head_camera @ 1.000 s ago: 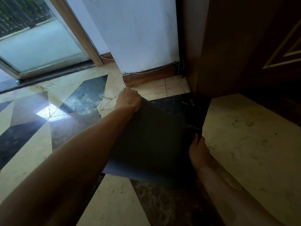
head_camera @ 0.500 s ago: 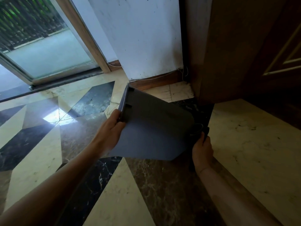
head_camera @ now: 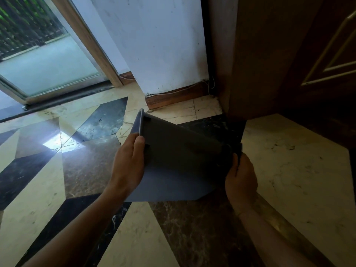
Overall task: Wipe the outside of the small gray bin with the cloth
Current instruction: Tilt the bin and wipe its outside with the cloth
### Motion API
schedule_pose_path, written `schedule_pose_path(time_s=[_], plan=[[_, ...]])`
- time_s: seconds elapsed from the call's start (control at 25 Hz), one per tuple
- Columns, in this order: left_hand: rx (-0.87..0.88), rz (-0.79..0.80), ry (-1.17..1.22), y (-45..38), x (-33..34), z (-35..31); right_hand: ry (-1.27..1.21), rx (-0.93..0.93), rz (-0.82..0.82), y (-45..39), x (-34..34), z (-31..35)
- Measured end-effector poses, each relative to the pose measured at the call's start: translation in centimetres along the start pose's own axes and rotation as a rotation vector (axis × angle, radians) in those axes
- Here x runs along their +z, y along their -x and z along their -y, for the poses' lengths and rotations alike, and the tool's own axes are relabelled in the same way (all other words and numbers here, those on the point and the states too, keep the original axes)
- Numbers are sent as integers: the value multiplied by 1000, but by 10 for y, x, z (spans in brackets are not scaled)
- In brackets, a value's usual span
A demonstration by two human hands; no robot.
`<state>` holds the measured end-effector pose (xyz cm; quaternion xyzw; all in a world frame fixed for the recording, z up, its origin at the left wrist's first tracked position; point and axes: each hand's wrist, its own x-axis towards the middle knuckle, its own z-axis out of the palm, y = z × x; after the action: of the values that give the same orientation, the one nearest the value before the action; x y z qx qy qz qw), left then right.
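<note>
While the left hand (head_camera: pixel 129 166) grips the rim of the small gray bin (head_camera: pixel 179 162), the bin hangs tilted on its side above the marble floor (head_camera: pixel 289 170). Right hand (head_camera: pixel 240 180) fingers clench a dark cloth (head_camera: pixel 234 148) against the bin's far end.

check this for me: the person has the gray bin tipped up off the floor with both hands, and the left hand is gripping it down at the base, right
Not quite. The head view shows the left hand gripping the gray bin up at its rim end, where the lip sticks out past the fingers, not at the base. The rest holds: the bin is tipped and both hands are on it, the right hand at the opposite, darker end.
</note>
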<state>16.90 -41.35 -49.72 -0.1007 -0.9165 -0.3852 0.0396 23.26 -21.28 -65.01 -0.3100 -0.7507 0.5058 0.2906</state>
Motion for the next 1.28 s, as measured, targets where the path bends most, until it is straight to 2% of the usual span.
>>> schedule_pose_path(time_s=[0.08, 0.16, 0.2, 0.32, 0.4, 0.56, 0.68, 0.76, 0.84, 1.0, 1.08, 1.16, 1.28], plan=[[52, -8, -19, 13, 6, 0, -61, -296, 3, 7, 0, 51], [59, -28, 22, 24, 14, -1, -127, -467, 107, 26, 16, 101], [50, -36, 67, 28, 18, -1, -146, -495, 191, 35, 24, 120], [29, -66, 125, 34, 17, 2, -95, -401, 463, 43, 44, 141], [66, -72, 103, 34, 11, 3, 60, -389, 508, 30, 52, 127], [26, -94, 105, 29, 3, 12, 174, -285, 541, -7, 60, 77], [-4, -115, 86, 23, -2, 20, 241, -74, 503, -34, 53, 27], [-9, -106, 102, 20, -4, 22, 115, 67, 408, -43, 43, 4], [13, -64, 101, 20, -3, 21, 93, 98, 350, -46, 37, -9], [39, -48, 121, 34, 2, 13, 259, 149, 352, -53, 18, -7], [58, -28, 133, 44, 5, 9, 264, 103, 311, -42, 7, 8], [96, -32, 121, 49, 8, 7, 84, -67, 306, -12, 5, 40], [132, -17, 127, 56, 14, 6, -227, -308, 386, 39, 18, 103]])
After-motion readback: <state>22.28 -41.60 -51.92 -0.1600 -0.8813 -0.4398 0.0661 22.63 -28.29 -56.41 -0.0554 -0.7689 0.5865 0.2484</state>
